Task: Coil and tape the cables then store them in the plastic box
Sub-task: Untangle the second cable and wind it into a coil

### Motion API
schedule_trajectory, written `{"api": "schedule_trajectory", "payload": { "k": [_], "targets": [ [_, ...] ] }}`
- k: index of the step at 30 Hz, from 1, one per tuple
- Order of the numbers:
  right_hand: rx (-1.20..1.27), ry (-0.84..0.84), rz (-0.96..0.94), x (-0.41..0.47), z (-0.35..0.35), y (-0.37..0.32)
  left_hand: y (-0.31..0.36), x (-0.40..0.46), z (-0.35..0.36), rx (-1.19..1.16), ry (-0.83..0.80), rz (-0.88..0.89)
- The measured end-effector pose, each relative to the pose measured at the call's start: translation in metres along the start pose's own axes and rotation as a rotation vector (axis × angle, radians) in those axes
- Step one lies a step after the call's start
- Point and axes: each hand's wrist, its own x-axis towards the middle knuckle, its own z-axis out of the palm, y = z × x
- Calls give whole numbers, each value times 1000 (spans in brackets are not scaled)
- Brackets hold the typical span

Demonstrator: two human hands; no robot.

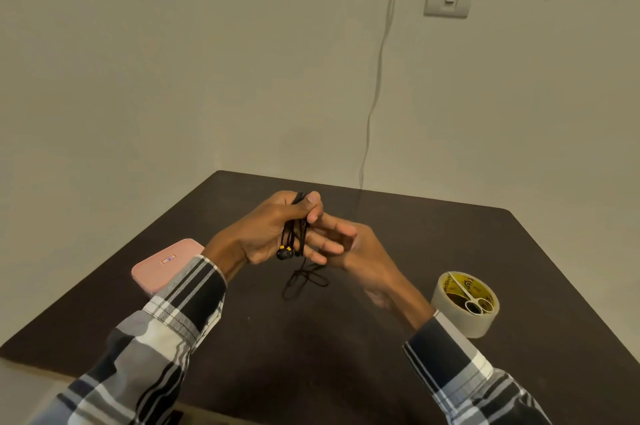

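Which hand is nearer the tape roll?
Right. The right hand is mid-table, left of the tape roll; the left hand, gripping the cable, lies farther left still.

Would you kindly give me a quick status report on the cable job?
Left hand grips black earphone cable coils; right hand open beside them. Loose tail on table. Tape roll, scissors on top, untouched. Pink box closed.

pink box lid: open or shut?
Shut. The pink box lies flat on the table with its lid seated flush; no gap or inside shows.
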Motion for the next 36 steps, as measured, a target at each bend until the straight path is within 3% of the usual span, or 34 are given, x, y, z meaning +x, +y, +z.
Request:
{"api": "schedule_trajectory", "payload": {
  "k": [4, 8, 15, 18, 22, 25, 29, 32, 36],
  "targets": [
    [-59, 82, -8, 6, 1, 13, 9, -2, 2, -65, 2, 47],
    [92, 119, 57, 1, -10, 14, 12, 0, 3, -145, 30, 114],
    [-113, 66, 102, -14, -13, 12, 15, 14, 6, -137, 288, 251],
    [-194, -8, 111, -19, -13, 12, 11, 17, 2, 2, 357, 233],
    [-405, -4, 119, -23, -18, 12, 9, 13, 2, 503, 435, 213],
    [-511, 27, 119, -27, -28, 3, 3, 14, -3, 891, 352, 130],
    [-561, 72, 61, -33, -42, -25, -9, 14, -6, 1131, 235, -33],
    [-566, 158, -23, -33, -52, -43, -10, 11, 2, 1164, 179, -111],
    [-607, 251, -119, -27, -58, -58, -12, 10, 5, 973, 45, -118]
  ]
}}
